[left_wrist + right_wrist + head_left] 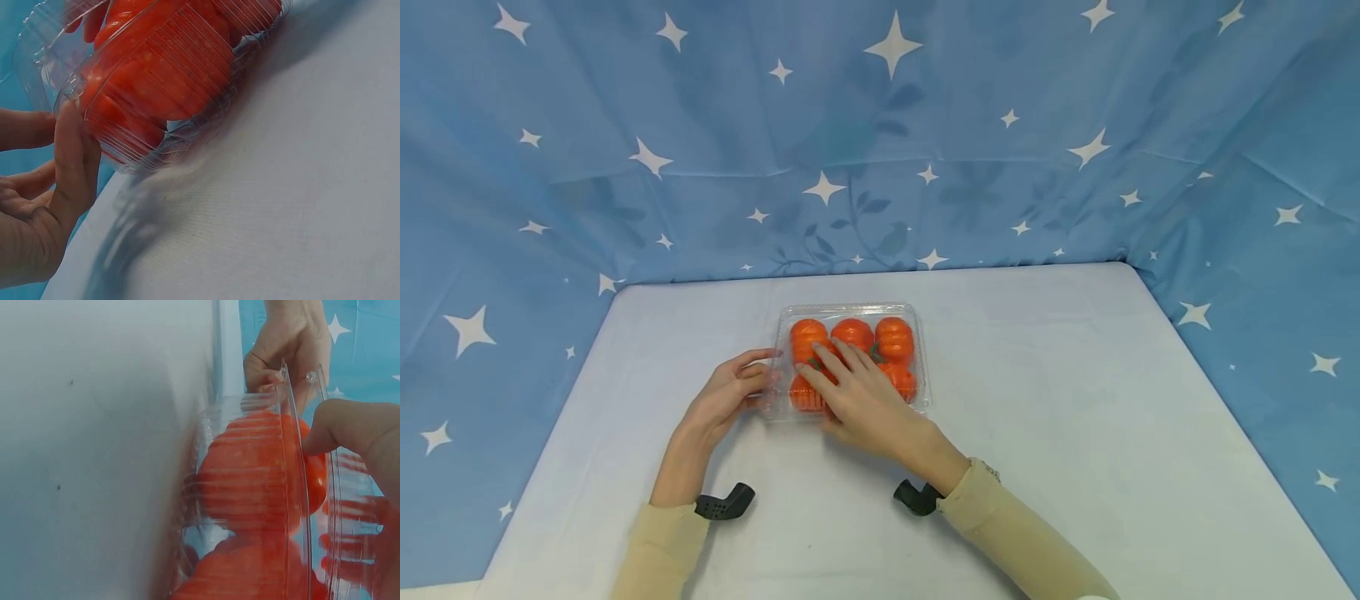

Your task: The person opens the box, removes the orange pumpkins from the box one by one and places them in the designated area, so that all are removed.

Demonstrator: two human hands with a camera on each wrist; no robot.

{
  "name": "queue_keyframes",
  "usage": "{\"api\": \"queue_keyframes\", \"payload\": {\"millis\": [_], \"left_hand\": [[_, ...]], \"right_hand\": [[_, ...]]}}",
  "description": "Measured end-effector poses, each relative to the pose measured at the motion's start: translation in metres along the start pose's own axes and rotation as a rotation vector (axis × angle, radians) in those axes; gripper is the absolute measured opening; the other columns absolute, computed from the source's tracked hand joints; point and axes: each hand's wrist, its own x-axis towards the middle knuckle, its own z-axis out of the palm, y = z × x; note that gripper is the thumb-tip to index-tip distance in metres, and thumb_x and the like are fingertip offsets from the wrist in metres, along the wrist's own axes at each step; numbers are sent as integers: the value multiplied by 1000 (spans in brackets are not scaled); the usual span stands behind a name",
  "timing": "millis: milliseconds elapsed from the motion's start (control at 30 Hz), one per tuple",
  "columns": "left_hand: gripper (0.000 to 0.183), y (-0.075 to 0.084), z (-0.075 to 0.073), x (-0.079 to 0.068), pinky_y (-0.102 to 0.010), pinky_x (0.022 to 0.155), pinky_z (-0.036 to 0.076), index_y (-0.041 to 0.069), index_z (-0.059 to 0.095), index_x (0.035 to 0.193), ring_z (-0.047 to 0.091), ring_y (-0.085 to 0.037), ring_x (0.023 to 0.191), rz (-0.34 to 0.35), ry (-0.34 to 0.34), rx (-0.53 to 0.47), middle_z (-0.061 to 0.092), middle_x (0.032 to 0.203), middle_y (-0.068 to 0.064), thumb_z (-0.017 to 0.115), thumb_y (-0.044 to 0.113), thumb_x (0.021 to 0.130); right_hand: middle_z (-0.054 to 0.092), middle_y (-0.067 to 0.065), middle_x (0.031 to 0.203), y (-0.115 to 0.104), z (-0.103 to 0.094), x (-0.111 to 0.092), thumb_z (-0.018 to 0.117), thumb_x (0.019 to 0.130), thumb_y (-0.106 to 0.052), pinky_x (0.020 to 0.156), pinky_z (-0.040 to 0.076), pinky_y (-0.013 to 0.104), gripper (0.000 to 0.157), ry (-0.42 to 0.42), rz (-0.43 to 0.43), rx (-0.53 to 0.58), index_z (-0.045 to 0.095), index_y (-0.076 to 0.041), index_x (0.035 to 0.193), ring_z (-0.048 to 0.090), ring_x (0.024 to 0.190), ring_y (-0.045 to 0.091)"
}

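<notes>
A clear plastic clamshell box [922, 367] stands on the white table, holding several orange-red, ribbed, tomato-like fruits [895, 340] with bits of green between them. My left hand [730, 392] is at the box's left side, pinching its front corner between thumb and fingers in the left wrist view. Across the top lies my right hand [868, 408], its fingers spread on the lid. In the right wrist view the right thumb [350, 428] is at the front edge, where the lid [334, 550] and the base rim [299, 506] stand slightly apart.
White cloth covers the table [1075, 400]. A blue curtain with white stars [880, 167] hangs behind it and along both sides. Black wrist-worn devices sit at the left cuff [726, 502] and right cuff [916, 497].
</notes>
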Motion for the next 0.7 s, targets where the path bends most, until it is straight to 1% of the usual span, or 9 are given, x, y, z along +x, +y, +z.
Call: {"api": "queue_keyframes", "payload": {"millis": [200, 400, 567, 700], "left_hand": [[53, 1, 0, 1, -23, 66, 52, 1, 39, 152, 55, -8, 76, 6, -2, 9, 64, 99, 5, 57, 8, 103], [53, 1, -1, 2, -23, 65, 52, 0, 39, 152, 54, -9, 75, 2, 0, 10, 63, 99, 4, 57, 7, 102], [54, 1, 0, 2, -23, 64, 52, -1, 38, 152, 54, -9, 74, 8, -3, 9, 63, 97, 4, 57, 6, 102], [54, 0, 0, 2, -23, 64, 51, -1, 38, 152, 53, -10, 74, 14, -8, 12, 61, 97, 3, 56, 5, 102]], "right_hand": [[48, 15, 157, 7, -2, -7, 71, 90, -25, 119, 38, 53, 67, -22, 16, 1, 48, -16, 152, 44, 144, 42], [50, 16, 155, 17, -5, -16, 69, 90, -23, 119, 37, 54, 65, 6, 12, 3, 49, -15, 151, 46, 142, 43], [50, 18, 154, 23, -7, -23, 71, 90, -22, 118, 38, 57, 65, 12, 21, 23, 50, -14, 151, 46, 142, 45], [54, 20, 151, 27, -6, -29, 72, 88, -19, 116, 41, 57, 64, 57, 10, 29, 53, -12, 148, 47, 141, 45]]}}
